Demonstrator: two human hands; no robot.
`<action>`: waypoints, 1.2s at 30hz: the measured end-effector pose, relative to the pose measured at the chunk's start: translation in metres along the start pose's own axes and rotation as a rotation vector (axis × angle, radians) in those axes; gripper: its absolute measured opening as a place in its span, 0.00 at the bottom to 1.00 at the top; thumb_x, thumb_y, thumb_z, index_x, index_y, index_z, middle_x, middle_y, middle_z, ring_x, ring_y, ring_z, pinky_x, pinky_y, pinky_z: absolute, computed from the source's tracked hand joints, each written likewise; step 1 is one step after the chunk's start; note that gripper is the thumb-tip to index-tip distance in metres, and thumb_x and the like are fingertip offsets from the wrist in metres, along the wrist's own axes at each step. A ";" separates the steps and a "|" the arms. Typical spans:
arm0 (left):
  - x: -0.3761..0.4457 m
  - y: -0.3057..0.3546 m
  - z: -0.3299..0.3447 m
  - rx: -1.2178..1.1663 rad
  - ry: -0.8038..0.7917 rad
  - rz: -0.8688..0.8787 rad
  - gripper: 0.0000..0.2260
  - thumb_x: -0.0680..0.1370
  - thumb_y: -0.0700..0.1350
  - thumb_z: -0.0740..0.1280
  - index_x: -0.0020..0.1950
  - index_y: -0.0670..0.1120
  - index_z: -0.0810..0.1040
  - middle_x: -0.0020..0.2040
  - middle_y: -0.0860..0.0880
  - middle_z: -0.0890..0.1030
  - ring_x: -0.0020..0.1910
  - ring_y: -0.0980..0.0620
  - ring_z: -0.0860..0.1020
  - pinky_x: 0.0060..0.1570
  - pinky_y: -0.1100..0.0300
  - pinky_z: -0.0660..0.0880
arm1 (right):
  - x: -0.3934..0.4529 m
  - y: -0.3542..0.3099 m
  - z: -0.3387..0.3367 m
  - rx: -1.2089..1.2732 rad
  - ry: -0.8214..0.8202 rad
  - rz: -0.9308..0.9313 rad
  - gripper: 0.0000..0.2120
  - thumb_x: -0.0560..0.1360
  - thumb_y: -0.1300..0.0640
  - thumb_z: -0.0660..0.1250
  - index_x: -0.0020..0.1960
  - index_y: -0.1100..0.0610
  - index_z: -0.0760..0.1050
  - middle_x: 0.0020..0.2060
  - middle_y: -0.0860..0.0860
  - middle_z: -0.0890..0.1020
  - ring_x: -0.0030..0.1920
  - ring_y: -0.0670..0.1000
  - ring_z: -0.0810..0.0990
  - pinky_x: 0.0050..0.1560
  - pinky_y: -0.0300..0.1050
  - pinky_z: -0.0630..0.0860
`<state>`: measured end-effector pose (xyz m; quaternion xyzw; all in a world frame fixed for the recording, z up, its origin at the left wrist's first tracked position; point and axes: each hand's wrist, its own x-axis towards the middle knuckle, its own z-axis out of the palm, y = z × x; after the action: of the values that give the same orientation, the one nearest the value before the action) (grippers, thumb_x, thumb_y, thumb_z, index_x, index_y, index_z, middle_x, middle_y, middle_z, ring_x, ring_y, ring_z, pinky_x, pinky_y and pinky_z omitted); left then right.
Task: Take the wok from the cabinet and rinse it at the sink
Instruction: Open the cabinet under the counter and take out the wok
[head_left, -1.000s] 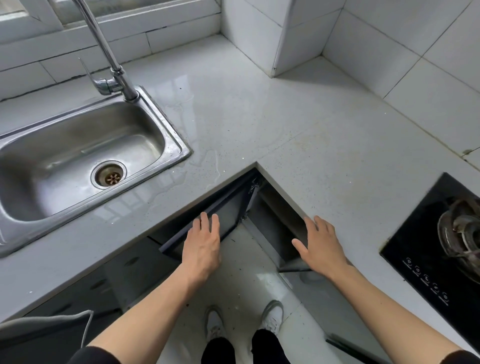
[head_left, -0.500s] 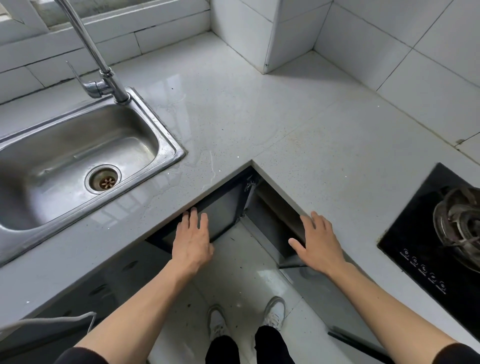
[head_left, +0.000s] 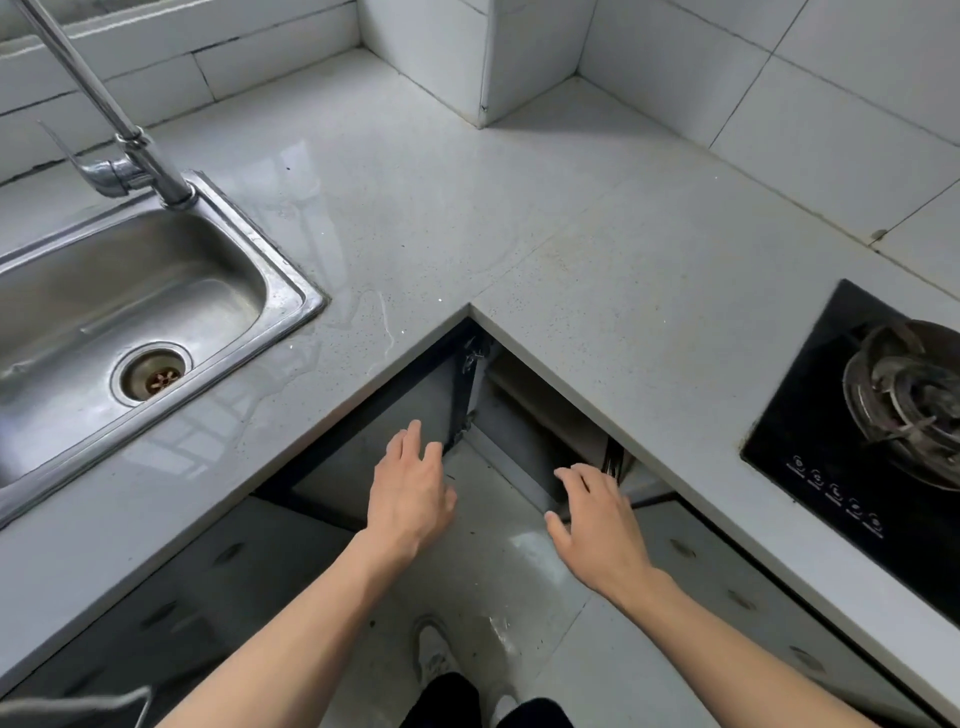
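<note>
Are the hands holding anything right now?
No. The left hand and the right hand are both open and empty, reaching toward the corner cabinet doors. No wok shows.

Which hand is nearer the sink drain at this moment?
Left. The left hand reaches toward the open corner cabinet, below and right of the sink drain. The right hand lies farther right, under the counter edge on the stove side. Both hands are empty.

Cabinet (head_left: 415, 415): corner unit under L-shaped top, dark-framed doors w/ grey panels, standing ajar at inner corner. Interior dim; wok not visible. Sink (head_left: 291, 270): stainless steel, rectangular, set in top at left, drain at basin centre, dry.
</note>
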<state>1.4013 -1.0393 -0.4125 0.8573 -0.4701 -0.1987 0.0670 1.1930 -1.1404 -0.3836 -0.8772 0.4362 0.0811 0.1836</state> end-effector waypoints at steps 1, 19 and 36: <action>0.003 0.002 0.006 -0.004 -0.001 0.002 0.19 0.78 0.49 0.63 0.67 0.44 0.68 0.79 0.40 0.53 0.77 0.41 0.55 0.66 0.48 0.67 | 0.003 0.003 0.006 0.009 -0.004 0.000 0.25 0.78 0.48 0.61 0.72 0.53 0.62 0.70 0.51 0.67 0.71 0.52 0.63 0.70 0.50 0.65; 0.118 0.052 0.153 0.019 0.265 0.330 0.21 0.76 0.50 0.66 0.67 0.45 0.69 0.79 0.42 0.57 0.75 0.42 0.59 0.67 0.47 0.70 | 0.085 0.097 0.140 0.065 0.275 0.062 0.28 0.76 0.47 0.64 0.72 0.54 0.62 0.72 0.55 0.64 0.72 0.56 0.61 0.71 0.53 0.65; 0.223 0.077 0.264 -0.003 0.427 0.576 0.22 0.77 0.51 0.67 0.68 0.44 0.69 0.75 0.41 0.62 0.73 0.42 0.60 0.68 0.44 0.67 | 0.198 0.163 0.205 -0.194 0.290 0.491 0.40 0.70 0.62 0.70 0.75 0.57 0.53 0.73 0.61 0.58 0.70 0.67 0.63 0.66 0.58 0.68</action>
<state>1.3420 -1.2484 -0.6920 0.7119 -0.6674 0.0109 0.2183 1.1870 -1.2954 -0.6730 -0.7613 0.6472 0.0384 0.0095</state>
